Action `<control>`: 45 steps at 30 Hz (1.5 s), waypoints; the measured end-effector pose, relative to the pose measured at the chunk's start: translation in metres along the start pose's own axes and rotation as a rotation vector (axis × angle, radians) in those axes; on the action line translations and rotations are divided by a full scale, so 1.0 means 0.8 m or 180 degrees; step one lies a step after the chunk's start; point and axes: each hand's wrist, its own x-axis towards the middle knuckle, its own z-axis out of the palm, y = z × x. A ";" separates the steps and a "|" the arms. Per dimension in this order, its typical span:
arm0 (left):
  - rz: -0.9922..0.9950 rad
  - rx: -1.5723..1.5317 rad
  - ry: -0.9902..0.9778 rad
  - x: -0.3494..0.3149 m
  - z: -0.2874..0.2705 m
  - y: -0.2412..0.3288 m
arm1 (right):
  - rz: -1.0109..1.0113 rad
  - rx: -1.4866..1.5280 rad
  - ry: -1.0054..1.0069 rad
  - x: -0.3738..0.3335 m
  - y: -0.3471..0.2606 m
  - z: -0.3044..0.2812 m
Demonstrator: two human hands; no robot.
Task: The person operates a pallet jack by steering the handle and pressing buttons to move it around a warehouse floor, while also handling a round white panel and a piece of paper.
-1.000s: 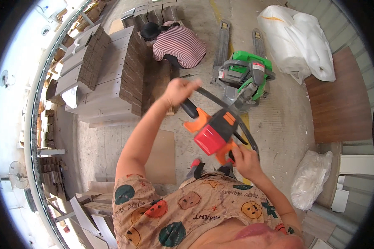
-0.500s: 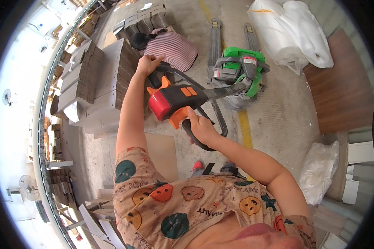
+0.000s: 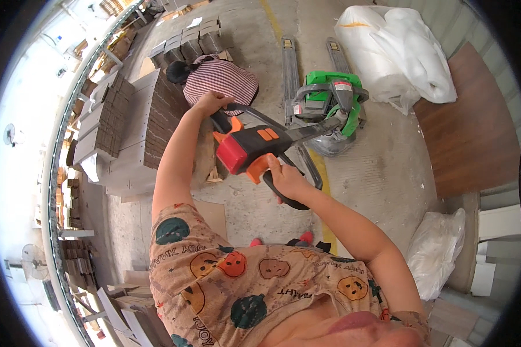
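Both of my hands are at the control handle [image 3: 255, 143] of an electric pallet jack, a black loop with a red end cap and orange thumb levers. My right hand [image 3: 289, 183] wraps the near side of the loop, its thumb beside an orange lever. On the far left side, my left hand [image 3: 213, 103] is closed at the loop's grip; its fingertips are partly hidden. From the handle a grey tiller runs right to the green and black pallet jack body [image 3: 330, 95]. Its two forks [image 3: 290, 69] point away from me, with nothing on them.
A person in a striped top [image 3: 223, 84] bends down just beyond my left hand. Left are stacks of flat cardboard [image 3: 136, 127] and a long conveyor edge. White wrapped rolls [image 3: 396, 55], a brown board [image 3: 469, 127] and a clear plastic bag [image 3: 437, 251] lie right. A yellow floor line passes underneath.
The handle and both hands sit slightly lower and further right in view, while the surroundings have shifted a little left. My feet show further apart. Both hands stay at the handle.
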 end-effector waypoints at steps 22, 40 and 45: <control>0.2487 0.0229 -0.0777 -0.122 0.280 0.253 | -0.0716 -0.3100 0.2411 -0.165 0.236 -0.351; 0.1648 0.0151 0.0458 -0.167 0.253 0.223 | -0.1758 -0.3111 0.1780 -0.096 0.188 -0.359; 0.1244 0.0738 -0.0505 -0.074 0.168 0.256 | -0.1680 -0.3285 0.2000 -0.013 0.111 -0.401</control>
